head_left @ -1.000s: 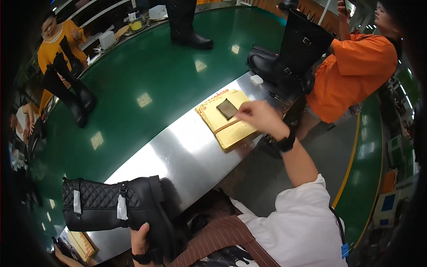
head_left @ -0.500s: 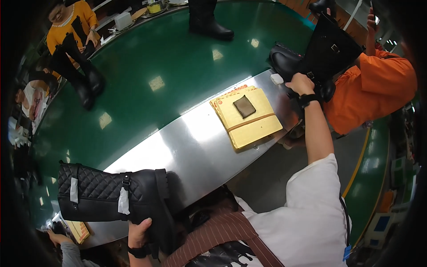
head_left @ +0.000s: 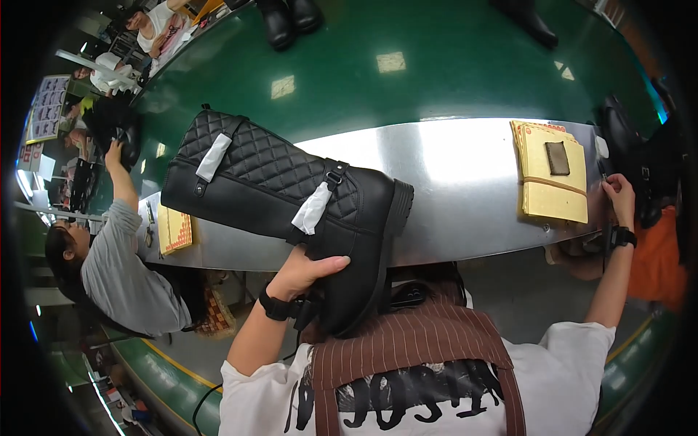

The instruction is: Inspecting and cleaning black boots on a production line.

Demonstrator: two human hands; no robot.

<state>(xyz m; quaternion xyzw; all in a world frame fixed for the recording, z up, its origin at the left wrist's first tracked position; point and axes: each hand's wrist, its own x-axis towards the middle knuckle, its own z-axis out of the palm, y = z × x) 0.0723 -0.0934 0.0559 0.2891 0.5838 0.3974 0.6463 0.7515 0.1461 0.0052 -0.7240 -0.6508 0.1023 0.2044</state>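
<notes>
My left hand (head_left: 302,272) grips a tall black boot (head_left: 280,182) by its foot, thumb on the leather above the sole. The boot lies tilted on its side, its quilted shaft pointing left, over the metal ledge and my apron. Strips of white paper (head_left: 313,209) wrap its two buckled straps. Far to the right, at the end of the ledge, my right hand (head_left: 619,198) is closed with thumb and fingers pinched together. A thin dark thing seems to stick out of them, too small to name. Beside it are a white block (head_left: 601,147) and another dark boot (head_left: 616,127).
A yellow card stack (head_left: 534,178) with a band round it and a brown pad (head_left: 558,158) on top lies on the metal ledge (head_left: 451,167). Behind runs a green conveyor (head_left: 436,80) carrying black boots (head_left: 280,25). A co-worker in grey (head_left: 134,269) sits left; an orange-clothed person (head_left: 654,254) is at right.
My view has swung left, so the ledge now runs nearly level. The held boot is raised and nearer the middle. My right hand has drawn back a little from the white block.
</notes>
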